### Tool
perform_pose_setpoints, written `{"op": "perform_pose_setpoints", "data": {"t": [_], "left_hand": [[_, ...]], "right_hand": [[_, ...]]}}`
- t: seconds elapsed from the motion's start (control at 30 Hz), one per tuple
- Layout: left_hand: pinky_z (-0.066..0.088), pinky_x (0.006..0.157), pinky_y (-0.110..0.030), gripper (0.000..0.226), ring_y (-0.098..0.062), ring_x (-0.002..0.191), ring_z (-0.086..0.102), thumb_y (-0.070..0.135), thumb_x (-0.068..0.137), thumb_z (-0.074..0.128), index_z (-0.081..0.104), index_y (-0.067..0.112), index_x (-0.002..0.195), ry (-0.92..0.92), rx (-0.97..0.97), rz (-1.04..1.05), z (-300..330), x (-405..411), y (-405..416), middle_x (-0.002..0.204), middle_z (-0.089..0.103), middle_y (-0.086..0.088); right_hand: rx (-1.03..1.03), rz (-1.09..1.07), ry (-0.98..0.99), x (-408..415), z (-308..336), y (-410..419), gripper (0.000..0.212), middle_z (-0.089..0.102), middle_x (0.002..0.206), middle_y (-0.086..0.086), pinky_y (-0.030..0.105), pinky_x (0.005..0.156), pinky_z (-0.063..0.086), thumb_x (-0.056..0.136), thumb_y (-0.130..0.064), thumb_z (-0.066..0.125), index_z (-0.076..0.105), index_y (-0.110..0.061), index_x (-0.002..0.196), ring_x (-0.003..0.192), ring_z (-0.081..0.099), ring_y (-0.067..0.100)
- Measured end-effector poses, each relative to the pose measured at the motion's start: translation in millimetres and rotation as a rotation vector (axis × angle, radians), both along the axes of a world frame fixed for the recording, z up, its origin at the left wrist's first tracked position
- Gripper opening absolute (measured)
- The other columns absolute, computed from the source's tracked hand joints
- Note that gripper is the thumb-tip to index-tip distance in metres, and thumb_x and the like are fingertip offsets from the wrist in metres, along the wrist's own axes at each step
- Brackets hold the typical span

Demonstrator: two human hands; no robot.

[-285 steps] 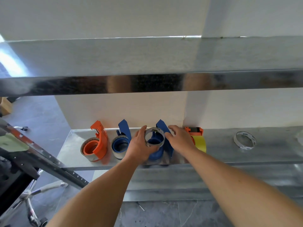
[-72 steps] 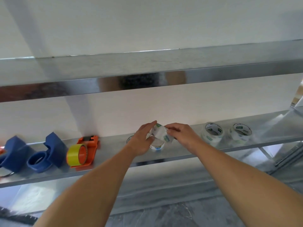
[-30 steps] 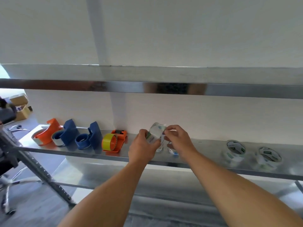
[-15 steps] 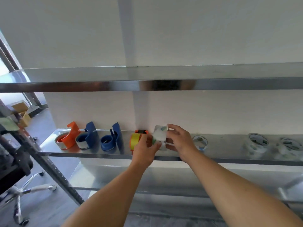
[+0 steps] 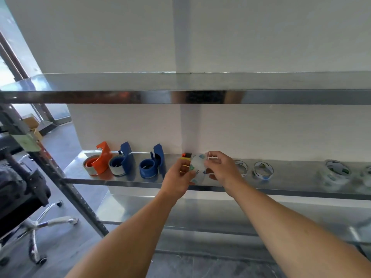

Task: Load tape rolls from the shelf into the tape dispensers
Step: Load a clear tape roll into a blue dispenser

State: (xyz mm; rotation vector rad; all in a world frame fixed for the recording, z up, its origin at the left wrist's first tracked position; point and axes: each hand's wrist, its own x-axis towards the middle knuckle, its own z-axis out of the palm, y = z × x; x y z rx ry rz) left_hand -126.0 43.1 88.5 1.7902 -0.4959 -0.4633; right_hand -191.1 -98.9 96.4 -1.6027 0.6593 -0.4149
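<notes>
Left hand (image 5: pixel 178 177): curling round the near-left side of the tape roll (image 5: pixel 197 169), just in front of the shelf edge (image 5: pixel 124 182).
Right hand (image 5: pixel 219 169): pinching the roll's right side, thumb and forefinger closing on something thin and pale at its top; whether that is the loose tape end, I cannot tell.
Tape roll: being held between both hands just above the shelf, clear with green and white printing.
Roll's heading: its flat printed face is tilting toward the camera, so its core axis appears to be running roughly from the shelf outward; a roll has no long axis beyond that, and blur hides the rest.
Doing the step well: probably keeping the left grip steady on the rim while the right works the end free, then turning the core to meet a dispenser hub.
Beyond the roll: an orange-and-yellow dispenser (image 5: pixel 186 155) is peeking out right behind it.
Left of the roll: an empty-looking blue dispenser (image 5: pixel 152 165) is standing nearest, likely the next target.
</notes>
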Motion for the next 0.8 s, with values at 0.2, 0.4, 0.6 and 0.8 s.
{"op": "perform_pose_setpoints", "data": {"t": [0.2, 0.4, 0.6, 0.8], "left_hand": [[0.051, 0.055, -0.01, 0.018, -0.004, 0.074, 0.068, 0.012, 0.093, 0.067, 0.06, 0.009, 0.108, 0.042, -0.062, 0.019, 6.3, 7.8, 0.8, 0.092, 0.068, 0.002], [0.047, 0.083, -0.022, 0.018, -0.014, 0.101, 0.062, 0.018, 0.098, 0.058, 0.065, 0.019, 0.114, -0.047, 0.03, 0.137, 6.5, 47.5, 15.5, 0.107, 0.067, 0.004], [0.048, 0.099, -0.035, 0.067, -0.017, 0.125, 0.047, 0.015, 0.097, 0.06, 0.029, 0.036, 0.153, -0.14, 0.263, -0.08, 13.4, 96.6, 31.5, 0.143, 0.042, 0.005], [0.05, 0.103, -0.037, 0.054, -0.018, 0.122, 0.055, 0.009, 0.095, 0.062, 0.045, 0.036, 0.138, -0.02, 0.221, -0.369, 23.5, 140.3, 47.6, 0.13, 0.059, 0.008]], "right_hand": [[0.06, 0.057, -0.013, 26.4, 2.7, -3.4, 0.008, 0.07, 0.099, 0.005, 0.03, 0.062, 0.045, 0.092, -0.016, 0.062, 0.065, -0.024, 0.091, 0.075, 0.058, 0.019], [0.071, 0.229, 0.011, 53.6, 15.5, -15.9, 0.018, 0.068, 0.093, 0.001, 0.034, 0.071, 0.044, 0.091, -0.011, 0.059, 0.068, -0.026, 0.086, 0.084, 0.056, 0.022], [-0.033, 0.41, 0.089, 77.2, 24.8, -7.9, 0.028, 0.068, 0.109, 0.006, 0.031, 0.074, 0.051, 0.092, -0.014, 0.054, 0.068, -0.035, 0.104, 0.091, 0.061, 0.022], [-0.038, 0.414, 0.111, 105.6, 38.6, 7.7, 0.034, 0.065, 0.106, 0.008, 0.025, 0.062, 0.05, 0.092, -0.006, 0.049, 0.066, -0.026, 0.113, 0.087, 0.061, 0.019]]}}
